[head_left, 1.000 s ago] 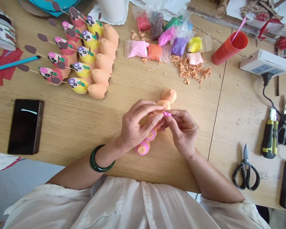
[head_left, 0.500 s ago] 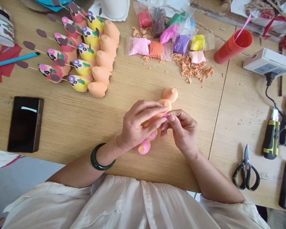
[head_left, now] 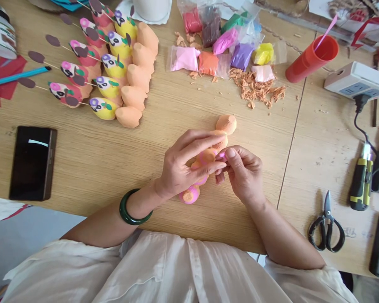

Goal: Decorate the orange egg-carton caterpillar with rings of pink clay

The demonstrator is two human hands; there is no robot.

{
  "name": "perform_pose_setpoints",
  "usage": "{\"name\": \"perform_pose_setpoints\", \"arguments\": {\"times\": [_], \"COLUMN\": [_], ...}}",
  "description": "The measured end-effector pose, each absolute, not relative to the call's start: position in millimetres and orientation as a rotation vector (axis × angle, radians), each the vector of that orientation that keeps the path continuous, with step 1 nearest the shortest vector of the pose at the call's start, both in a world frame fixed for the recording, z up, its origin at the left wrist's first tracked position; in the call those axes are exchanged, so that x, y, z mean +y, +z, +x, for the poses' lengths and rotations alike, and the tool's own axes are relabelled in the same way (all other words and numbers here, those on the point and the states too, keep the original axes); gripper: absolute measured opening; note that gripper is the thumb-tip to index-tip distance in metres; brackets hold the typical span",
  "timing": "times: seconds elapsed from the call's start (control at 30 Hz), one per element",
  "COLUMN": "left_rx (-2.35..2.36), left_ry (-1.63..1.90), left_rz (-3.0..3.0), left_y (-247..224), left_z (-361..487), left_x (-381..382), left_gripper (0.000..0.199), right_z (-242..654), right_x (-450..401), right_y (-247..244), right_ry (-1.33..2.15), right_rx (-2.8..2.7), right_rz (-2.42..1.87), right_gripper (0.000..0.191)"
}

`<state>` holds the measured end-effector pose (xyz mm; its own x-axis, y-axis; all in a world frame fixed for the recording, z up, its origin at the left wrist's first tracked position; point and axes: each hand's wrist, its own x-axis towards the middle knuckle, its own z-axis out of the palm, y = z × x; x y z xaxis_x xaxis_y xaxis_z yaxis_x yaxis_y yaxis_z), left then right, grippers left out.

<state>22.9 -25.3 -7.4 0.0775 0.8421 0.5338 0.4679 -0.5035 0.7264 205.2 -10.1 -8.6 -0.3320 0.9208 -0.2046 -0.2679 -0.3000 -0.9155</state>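
Note:
An orange clay figure (head_left: pixel 206 156) lies on the wooden table, with a round orange end (head_left: pixel 226 124) at the far side and pink-ringed orange sections nearest me (head_left: pixel 189 194). My left hand (head_left: pixel 186 164) curls over its middle, fingers resting on the clay. Close beside it, my right hand (head_left: pixel 243 174) pinches a small piece of pink clay (head_left: pixel 221 155) between thumb and finger, pressing it against the figure. The fingers hide part of the figure's middle. A green bangle (head_left: pixel 135 206) circles my left wrist.
Rows of painted clay birds on sticks (head_left: pixel 104 108) and plain orange shapes (head_left: pixel 128 117) stand at the far left. Clay packets (head_left: pixel 185 59), shavings (head_left: pixel 255 88) and a red cup (head_left: pixel 311 59) lie beyond. A phone (head_left: pixel 33 163) lies left; scissors (head_left: pixel 326 225) and a screwdriver (head_left: pixel 360 183) lie right.
My left hand has shifted up the figure, uncovering a pink-ringed section. My right hand has pressed the pink piece closer against the clay. The view has drifted slightly.

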Motion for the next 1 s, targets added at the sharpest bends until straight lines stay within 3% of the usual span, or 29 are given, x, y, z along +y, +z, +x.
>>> {"name": "perform_pose_setpoints", "arguments": {"times": [0.2,0.3,0.5,0.67,0.77,1.0], "left_rx": [1.238,1.255,1.185,1.195,1.197,1.167], "left_ry": [1.536,1.564,1.533,1.573,1.566,1.517], "left_rz": [1.963,1.960,1.965,1.929,1.859,1.852], "left_y": [-12.5,-13.2,-14.4,-13.5,-13.2,-15.4], "left_z": [26.8,26.9,25.8,24.7,23.9,22.9], "left_x": [-23.0,-22.1,-20.3,-21.0,-21.3,-19.5], "left_gripper": [0.012,0.009,0.031,0.015,0.009,0.030], "right_z": [205.2,204.2,203.7,202.6,202.5,203.9], "right_x": [-11.3,-9.8,-7.7,-8.8,-7.9,-6.5], "right_y": [-9.8,-6.6,-3.1,-4.6,-3.1,-2.0], "right_ry": [1.801,1.853,1.885,1.897,1.966,1.990], "right_rx": [-1.083,-1.034,-0.945,-1.037,-0.976,-0.866], "right_rz": [-0.953,-0.918,-0.983,-0.977,-0.928,-0.910], "right_gripper": [0.044,0.039,0.037,0.047,0.041,0.033]}}
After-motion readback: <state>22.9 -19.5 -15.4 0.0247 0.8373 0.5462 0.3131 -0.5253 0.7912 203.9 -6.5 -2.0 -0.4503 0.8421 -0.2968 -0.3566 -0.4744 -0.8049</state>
